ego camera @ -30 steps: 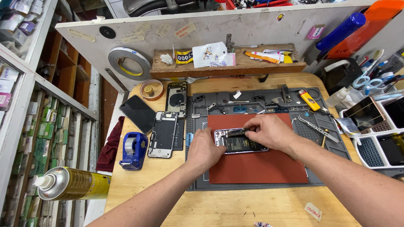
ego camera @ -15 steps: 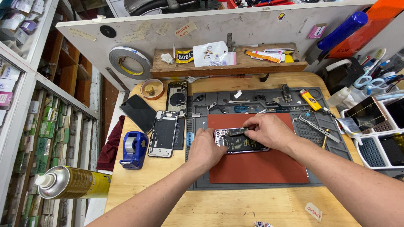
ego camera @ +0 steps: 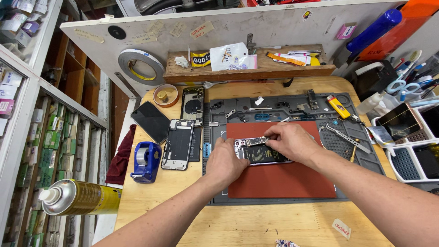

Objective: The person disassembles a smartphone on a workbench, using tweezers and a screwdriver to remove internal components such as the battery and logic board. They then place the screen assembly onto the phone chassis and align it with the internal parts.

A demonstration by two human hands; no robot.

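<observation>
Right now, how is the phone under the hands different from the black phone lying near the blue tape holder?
The opened phone lies on the red mat with its insides showing; the black phone lies on the bare wooden table with a smooth dark face. The left hand steadies the opened phone and the right hand works at its top edge; no hand touches the black phone. The black phone lies slanted. Both lie flat.

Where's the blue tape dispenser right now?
In the head view, the blue tape dispenser sits on the wooden table's left side, beside the opened phone housing, left of the left hand.
</observation>
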